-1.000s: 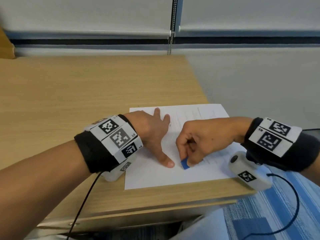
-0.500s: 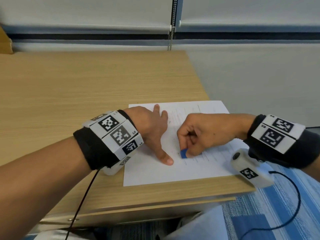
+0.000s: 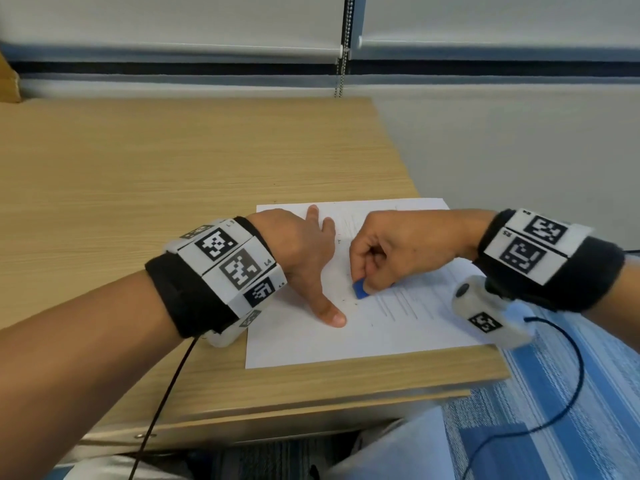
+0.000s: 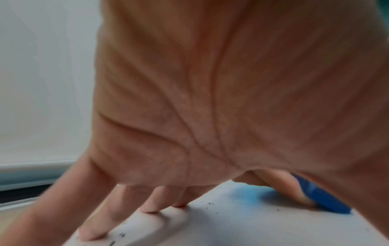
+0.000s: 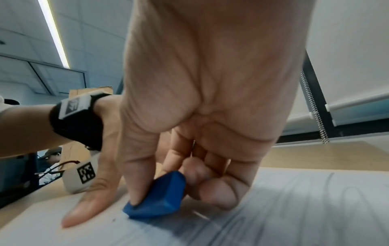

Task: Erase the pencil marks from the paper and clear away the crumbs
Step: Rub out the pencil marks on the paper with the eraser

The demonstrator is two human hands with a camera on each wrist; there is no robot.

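Note:
A white sheet of paper lies at the near right corner of the wooden desk. My left hand lies flat on the paper with fingers spread and the thumb stretched toward me, pressing the sheet down. My right hand pinches a blue eraser and holds its tip on the paper just right of the left thumb. Faint pencil lines run across the sheet to the right of the eraser. Dark crumbs dot the paper around it. In the right wrist view the eraser sits between thumb and fingers.
The desk's front edge is close below the paper, and its right edge runs just past the sheet. Blue striped carpet lies to the right. A window blind with a bead chain hangs behind the desk.
The right hand has rubbed the eraser back and forth over a small patch of paper beside the left thumb. The left hand has stayed pressed on the sheet.

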